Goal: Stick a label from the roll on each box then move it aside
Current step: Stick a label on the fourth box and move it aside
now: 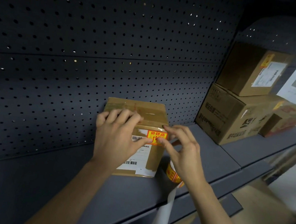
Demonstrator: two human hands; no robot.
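A small cardboard box (158,117) stands on the dark shelf (213,154). A red and yellow label (156,136) lies on the box's front face, above a white shipping slip. My left hand (117,138) grips the box's top left edge, its thumb pressing the label's left side. My right hand (181,152) touches the label's right side with thumb and fingertips. The label roll (172,173) stands on the shelf right of the box, partly hidden by my right hand. A white backing strip (162,215) hangs from it over the shelf edge.
Three labelled cardboard boxes are stacked at the shelf's right end, the top one (252,69) on a larger one (233,115), another (285,120) beside them. A dark pegboard (95,48) forms the back wall. The shelf front edge (168,208) runs diagonally below my arms.
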